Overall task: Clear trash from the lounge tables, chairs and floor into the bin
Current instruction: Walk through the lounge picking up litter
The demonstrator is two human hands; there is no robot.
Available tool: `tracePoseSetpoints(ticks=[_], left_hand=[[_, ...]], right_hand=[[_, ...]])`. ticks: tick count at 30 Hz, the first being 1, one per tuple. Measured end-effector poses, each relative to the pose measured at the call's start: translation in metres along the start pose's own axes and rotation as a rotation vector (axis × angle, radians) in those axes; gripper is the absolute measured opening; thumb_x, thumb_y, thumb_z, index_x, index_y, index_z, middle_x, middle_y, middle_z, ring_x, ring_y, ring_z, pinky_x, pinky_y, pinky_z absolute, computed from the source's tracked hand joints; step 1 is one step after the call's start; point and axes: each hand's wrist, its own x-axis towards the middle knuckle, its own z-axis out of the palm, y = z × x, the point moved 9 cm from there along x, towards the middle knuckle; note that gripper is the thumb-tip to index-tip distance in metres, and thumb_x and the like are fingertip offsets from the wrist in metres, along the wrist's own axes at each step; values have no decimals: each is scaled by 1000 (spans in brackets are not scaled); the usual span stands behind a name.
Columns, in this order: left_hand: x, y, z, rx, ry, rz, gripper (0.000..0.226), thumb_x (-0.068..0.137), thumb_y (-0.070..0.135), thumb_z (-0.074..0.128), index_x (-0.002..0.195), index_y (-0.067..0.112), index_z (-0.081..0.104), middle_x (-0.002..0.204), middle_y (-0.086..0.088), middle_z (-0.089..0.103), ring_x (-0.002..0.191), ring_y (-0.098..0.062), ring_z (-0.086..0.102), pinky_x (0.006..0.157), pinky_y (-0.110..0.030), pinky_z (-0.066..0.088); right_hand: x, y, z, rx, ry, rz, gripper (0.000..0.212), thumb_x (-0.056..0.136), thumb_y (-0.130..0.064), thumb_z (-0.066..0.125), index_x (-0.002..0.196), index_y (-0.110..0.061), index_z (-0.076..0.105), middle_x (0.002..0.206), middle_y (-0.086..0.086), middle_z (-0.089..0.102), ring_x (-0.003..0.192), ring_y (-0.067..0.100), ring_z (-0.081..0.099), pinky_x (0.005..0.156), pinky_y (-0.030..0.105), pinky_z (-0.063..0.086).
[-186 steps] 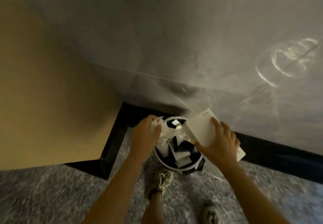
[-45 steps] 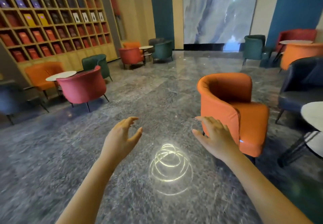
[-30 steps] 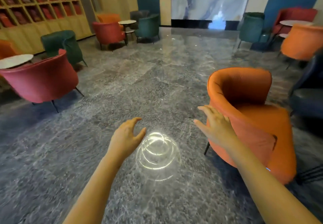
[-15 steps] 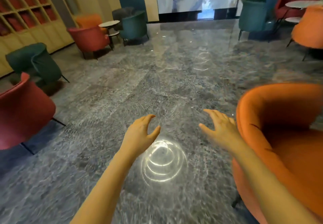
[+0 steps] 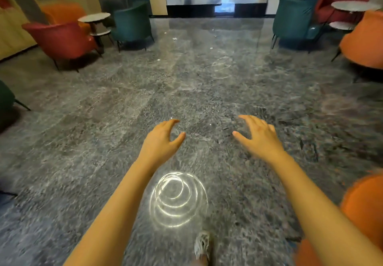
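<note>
At nine o'clock from us a red armchair (image 5: 62,39) stood by the wall, and just beyond it at ten o'clock a small round bench (image 5: 94,17) sat between that chair and a dark green armchair (image 5: 132,24). We held our left hand (image 5: 160,141) out over the grey marble floor (image 5: 103,120), its grip apart, fingers curled loosely around nothing. Below and between our hands a bright coil of reflected light (image 5: 178,199) lay on the floor, and at six o'clock the toe of our shoe (image 5: 202,245) showed. Far ahead at twelve o'clock a few small white scraps of trash (image 5: 174,39) lay scattered on the floor, well apart from us; what they were we could not tell. Our right hand (image 5: 259,139) hovered level with the left, its grip also apart and empty. At one o'clock stood a second green armchair (image 5: 292,18), then at two o'clock a two-tier round bench (image 5: 352,6) near an orange armchair (image 5: 364,43). Another orange chair (image 5: 362,214) sat close at four o'clock.
</note>
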Motion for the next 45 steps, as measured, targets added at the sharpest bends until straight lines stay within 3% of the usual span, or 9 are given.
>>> tracePoseSetpoints(ticks=[9,16,24,38,45], left_hand=[[298,11,38,-31,-57,110,50,91,42,52,133,16,46,132,-7,53,121,-22,49,97,-38,42],[557,6,118,-53,-66,156,47,91,38,54,131,14,48,130,-9,55,118,-24,51,95,-39,44],[841,30,161,6,-81,156,52,91,45,50,134,18,43,133,-8,52,120,-24,49,94,-42,45],[1298,10,272,-12,-86,107,54,91,46,50,135,17,44,133,-8,52,121,-24,49,96,-38,43],[1516,27,307,10,-95,110,51,91,44,51,135,18,44,133,-8,51,120,-24,49,94,-39,44]], right_hand=[[254,79,-29,-55,23,103,58,91,-51,44,141,-24,31,144,0,36,131,24,32,105,42,22],[492,182,-20,-53,57,118,59,90,-52,44,141,-24,31,145,1,36,131,25,34,105,43,23],[760,276,-49,-76,1,111,61,90,-54,43,142,-25,30,147,-1,33,133,23,32,106,43,24],[1198,449,-32,-131,-109,95,62,89,-57,42,142,-27,29,147,-4,32,132,20,33,106,39,24],[1399,527,-53,-107,-88,95,63,88,-57,42,142,-28,28,148,-4,31,132,20,32,105,39,23]])
